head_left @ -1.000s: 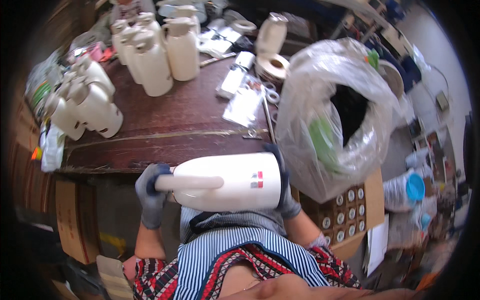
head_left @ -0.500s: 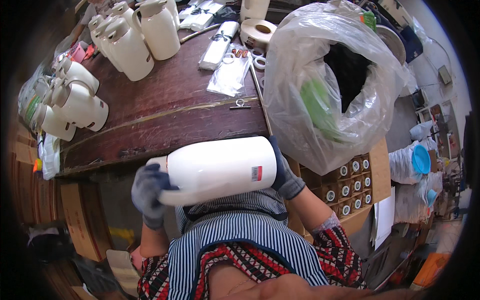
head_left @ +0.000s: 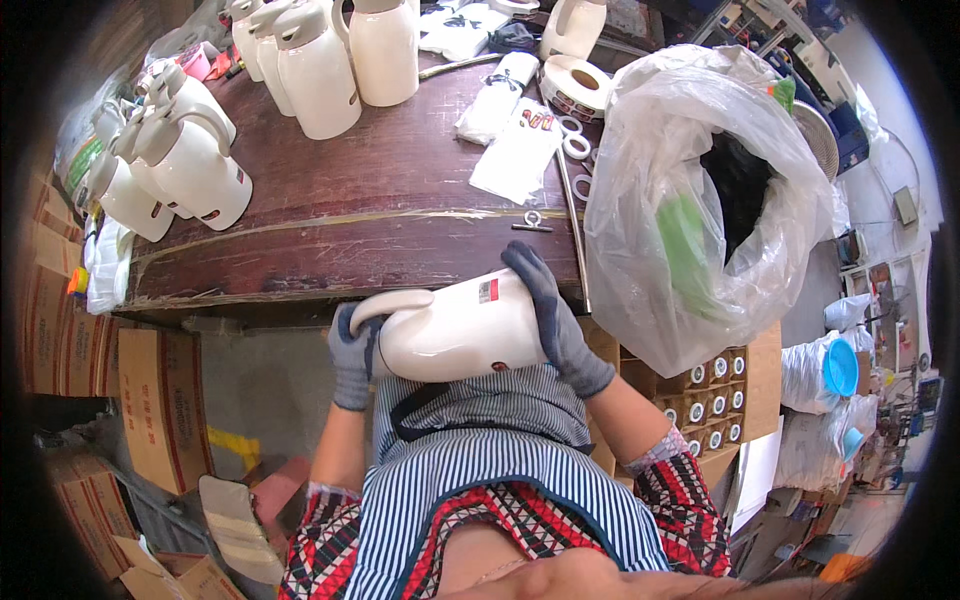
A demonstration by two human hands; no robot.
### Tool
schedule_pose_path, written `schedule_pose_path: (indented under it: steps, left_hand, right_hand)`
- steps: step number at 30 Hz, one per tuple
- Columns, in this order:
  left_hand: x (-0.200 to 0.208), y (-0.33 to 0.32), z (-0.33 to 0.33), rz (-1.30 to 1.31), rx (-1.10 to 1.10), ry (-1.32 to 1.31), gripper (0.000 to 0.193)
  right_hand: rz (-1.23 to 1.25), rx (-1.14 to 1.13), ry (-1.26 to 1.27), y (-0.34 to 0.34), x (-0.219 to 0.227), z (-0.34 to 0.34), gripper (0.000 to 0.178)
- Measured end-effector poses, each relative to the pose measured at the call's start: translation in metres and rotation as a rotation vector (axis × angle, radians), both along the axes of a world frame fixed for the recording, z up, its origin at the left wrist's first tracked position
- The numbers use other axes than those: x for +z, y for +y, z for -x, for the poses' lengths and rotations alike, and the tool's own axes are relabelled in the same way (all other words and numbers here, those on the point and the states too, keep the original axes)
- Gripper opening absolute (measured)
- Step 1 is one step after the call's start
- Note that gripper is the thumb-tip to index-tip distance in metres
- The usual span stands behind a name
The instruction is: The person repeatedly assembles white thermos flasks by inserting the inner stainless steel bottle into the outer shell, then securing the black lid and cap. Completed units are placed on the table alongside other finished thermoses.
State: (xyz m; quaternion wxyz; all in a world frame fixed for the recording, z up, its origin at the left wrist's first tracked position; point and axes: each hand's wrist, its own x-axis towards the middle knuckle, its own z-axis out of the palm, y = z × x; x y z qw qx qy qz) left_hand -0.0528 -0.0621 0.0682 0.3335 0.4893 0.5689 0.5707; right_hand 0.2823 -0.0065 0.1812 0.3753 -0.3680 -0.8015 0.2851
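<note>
A white thermos jug [head_left: 455, 335] lies on its side in front of my striped apron, just off the table's near edge. Its curved handle points to the left and a small red-and-white label faces up on its body. My left hand [head_left: 352, 358], in a grey glove, is closed around the handle and spout end. At the base, my gloved right hand [head_left: 562, 335] presses against the bottom, fingers on the far side. The jug's top is partly hidden by the left glove.
On the dark red table [head_left: 380, 200] more thermos jugs [head_left: 195, 170] stand at the left and the back. A large plastic bag [head_left: 690, 280] sits at the right, above a divided carton [head_left: 655, 390]. A label roll [head_left: 577, 82] and clear packets [head_left: 515, 150] lie nearby. Cartons [head_left: 160, 410] stand lower left.
The jug has turned about its long axis, bringing its handle into view and the label to its far side. My left hand has shifted onto the handle. The view has moved left.
</note>
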Motion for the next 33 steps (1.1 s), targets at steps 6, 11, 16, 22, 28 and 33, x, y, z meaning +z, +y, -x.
schedule_pose_path:
  steps: [6,11,16,22,28,33]
  left_hand:
    - [0.020,-0.031,0.022,0.063,0.200,-0.106,0.019]
    - [0.014,-0.031,0.042,0.224,0.220,-0.282,0.013]
    - [-0.003,-0.026,0.044,0.215,0.212,-0.309,0.014]
    - [-0.005,-0.025,0.047,0.202,0.174,-0.440,0.009]
    - [-0.006,-0.023,0.048,0.207,0.153,-0.454,0.026]
    - [-0.029,-0.018,0.059,0.238,0.142,-0.563,0.020]
  right_hand:
    - [1.047,0.056,0.662,0.035,0.000,0.038,0.075]
    - [-0.140,-0.349,-0.632,0.091,-0.038,-0.001,0.065]
    - [-0.347,-0.099,-0.836,0.048,-0.047,-0.034,0.050]
    - [0.692,-0.206,0.244,0.027,0.015,0.014,0.023]
    - [0.901,0.055,-0.015,0.053,0.045,0.022,0.023]
    - [0.906,0.178,-0.230,0.067,0.043,0.016,0.032]
